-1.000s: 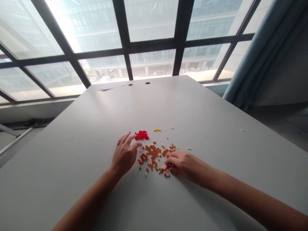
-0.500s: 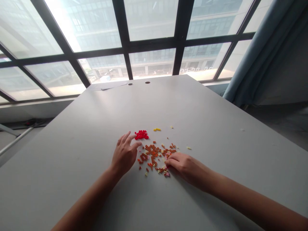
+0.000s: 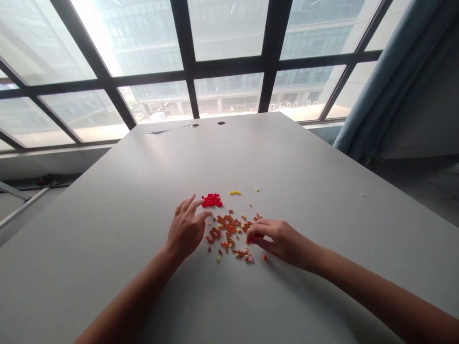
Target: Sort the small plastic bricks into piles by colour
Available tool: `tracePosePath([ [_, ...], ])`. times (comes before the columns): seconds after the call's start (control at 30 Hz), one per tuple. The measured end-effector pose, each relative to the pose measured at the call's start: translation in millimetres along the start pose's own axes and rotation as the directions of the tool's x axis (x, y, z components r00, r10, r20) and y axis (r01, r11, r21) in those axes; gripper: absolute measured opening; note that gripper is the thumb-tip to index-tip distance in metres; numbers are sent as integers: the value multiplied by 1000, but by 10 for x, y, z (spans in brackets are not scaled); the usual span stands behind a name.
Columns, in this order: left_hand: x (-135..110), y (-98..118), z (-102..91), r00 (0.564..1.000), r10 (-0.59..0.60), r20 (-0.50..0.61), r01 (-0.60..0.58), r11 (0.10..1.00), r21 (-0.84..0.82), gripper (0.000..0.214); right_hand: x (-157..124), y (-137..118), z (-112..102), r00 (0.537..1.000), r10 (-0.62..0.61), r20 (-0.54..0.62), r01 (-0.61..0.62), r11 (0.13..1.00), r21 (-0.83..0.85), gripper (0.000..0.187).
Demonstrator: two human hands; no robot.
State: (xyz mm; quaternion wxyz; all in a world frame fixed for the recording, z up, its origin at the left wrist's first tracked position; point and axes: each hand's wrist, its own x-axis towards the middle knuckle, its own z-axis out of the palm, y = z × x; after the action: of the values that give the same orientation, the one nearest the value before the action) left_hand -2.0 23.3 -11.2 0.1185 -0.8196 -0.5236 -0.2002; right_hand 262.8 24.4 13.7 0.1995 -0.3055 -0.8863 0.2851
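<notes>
Small brown, orange, pink and pale yellow building bricks [image 3: 229, 229] lie scattered between my hands. My left hand [image 3: 186, 227] is open with fingers spread at the left of them, its fingertips beside a tight pile of red bricks [image 3: 212, 200]. At the right side of the scatter, my right hand [image 3: 276, 239] pinches a small red brick [image 3: 249, 241] between thumb and fingers, low over the table; its shape is mostly hidden by the fingers. A single orange-red brick [image 3: 265, 257] sits just below that hand.
Beyond the scatter are a couple of yellow bricks [image 3: 235, 193] and a lone pale yellow brick [image 3: 257, 189]. The white table [image 3: 215, 157] reaches back to the windows, with cable holes [image 3: 221, 123] and a paper sheet [image 3: 163, 128] near its far edge. A blue curtain [image 3: 373, 95] hangs at right.
My right hand has lifted slightly and its fingers have a red brick between them. An orange-red brick now shows below that hand. My left hand stays in place.
</notes>
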Motion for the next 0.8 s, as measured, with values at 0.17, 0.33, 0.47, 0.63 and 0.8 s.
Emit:
tracePosePath([
  [0.17, 0, -4, -2, 1000, -3, -19, 3, 1000, 20, 31, 380, 127, -37, 990, 86, -113, -76, 993, 95, 12],
  [0.33, -1, -24, 2, 999, -8, -39, 10, 999, 42, 30, 972, 207, 63, 982, 107, -157, -107, 994, 11, 14],
  [0.47, 0, -44, 2, 999, -15, -51, 18, 998, 55, 30, 1236, 211, 95, 986, 78, -145, -91, 992, -86, 15],
  [0.63, -11, -68, 16, 999, -17, -42, 19, 999, 42, 30, 1044, 210, -20, 983, 50, -179, -67, 994, -91, 16],
  [0.8, -13, -54, 31, 999, -13, -50, 14, 999, 30, 34, 507, 143, -148, 995, 69, -76, -72, 996, -47, 10],
])
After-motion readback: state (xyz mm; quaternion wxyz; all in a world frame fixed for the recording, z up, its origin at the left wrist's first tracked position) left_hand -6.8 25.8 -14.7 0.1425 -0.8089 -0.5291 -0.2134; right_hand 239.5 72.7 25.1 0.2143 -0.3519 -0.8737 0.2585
